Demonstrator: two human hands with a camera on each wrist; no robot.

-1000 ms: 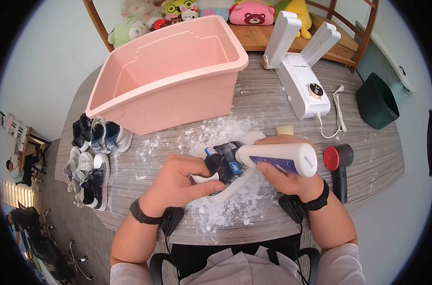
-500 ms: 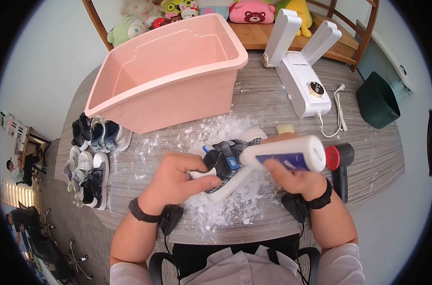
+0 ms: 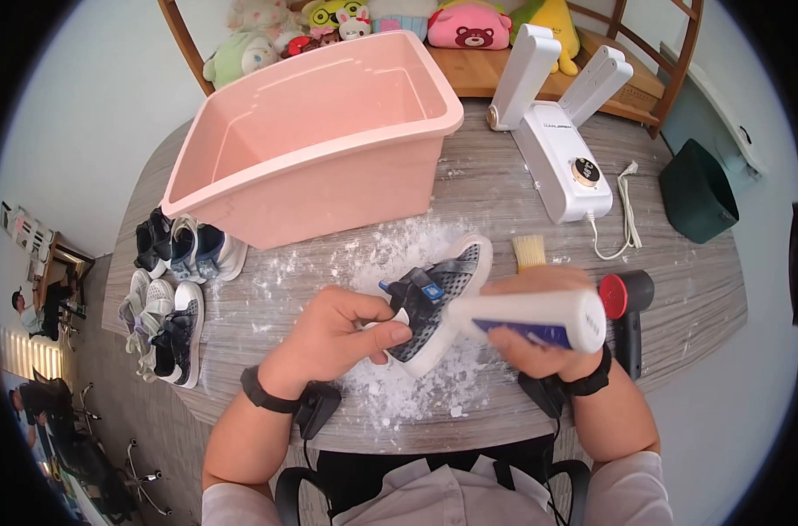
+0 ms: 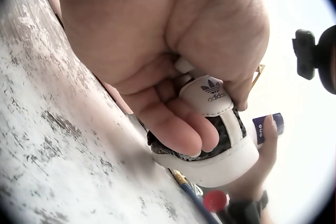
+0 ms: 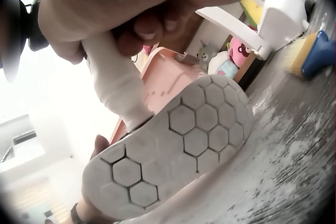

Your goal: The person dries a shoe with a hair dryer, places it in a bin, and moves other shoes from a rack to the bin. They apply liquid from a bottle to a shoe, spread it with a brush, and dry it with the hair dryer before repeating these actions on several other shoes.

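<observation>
The left hand (image 3: pixel 336 335) pinches the heel of a dark patterned shoe (image 3: pixel 456 279) with a white sole and blue-marked strap. In the left wrist view, thumb and fingers hold around the white heel tab (image 4: pixel 209 96). The right hand (image 3: pixel 543 329) grips a white bottle (image 3: pixel 539 317) with a dark blue label, its narrow end against the shoe's side. The right wrist view shows the shoe's hexagon-patterned sole (image 5: pixel 202 129) turned outward, with the bottle neck (image 5: pixel 128 106) at its edge. White powder (image 3: pixel 399 394) lies on the table beneath.
Several shoes (image 3: pixel 184 329) stand at the left. Behind is a pink tub (image 3: pixel 329 188); a white device (image 3: pixel 561 167) with a cord stands back right. A brush (image 3: pixel 529 252), a dark dryer (image 3: pixel 628 307) with a red end and a dark green bin (image 3: pixel 698 193) are on the right.
The shoe has tilted, its toe rising and its sole's side turning toward the right hand. The bottle has shifted slightly right and lies more level. The left hand keeps its hold on the heel.
</observation>
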